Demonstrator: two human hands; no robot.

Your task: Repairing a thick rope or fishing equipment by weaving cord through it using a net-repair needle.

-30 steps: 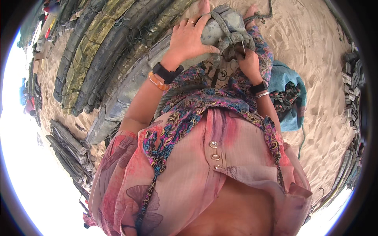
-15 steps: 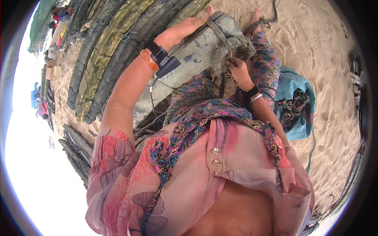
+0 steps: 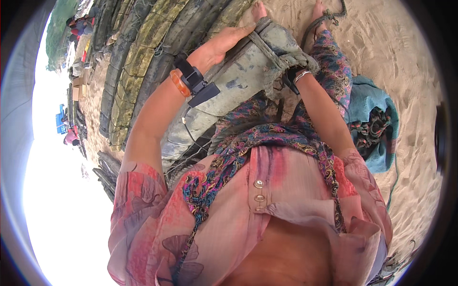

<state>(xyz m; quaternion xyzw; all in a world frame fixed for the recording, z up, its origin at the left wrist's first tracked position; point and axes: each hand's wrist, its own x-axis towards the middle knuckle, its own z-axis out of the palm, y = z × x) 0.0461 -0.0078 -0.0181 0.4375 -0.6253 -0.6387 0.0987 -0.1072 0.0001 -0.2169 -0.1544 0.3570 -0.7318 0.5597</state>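
Note:
A long grey-green bundle, stained with mud, lies slanting across my lap. Thick frayed rope wraps around its far end and hangs in a knotted clump at the right. Along the bundle's far left edge rests my left hand, its fingers stretched toward the rope near the tip. My right hand reaches in under the knotted clump, so its fingers are hidden; only the wrist area with a dark band and a bangle shows. What it holds, if anything, I cannot make out.
Several long dark and yellowish bundles lie side by side on the left. A blue sack with dark netting-like material stands on the sand at right. A rope lies by my feet. People are at the far left.
My right hand has moved forward under the rope clump; before, its fingers showed, pinching a thin stick-like piece. My left hand has stayed along the bundle's edge. The view has shifted slightly.

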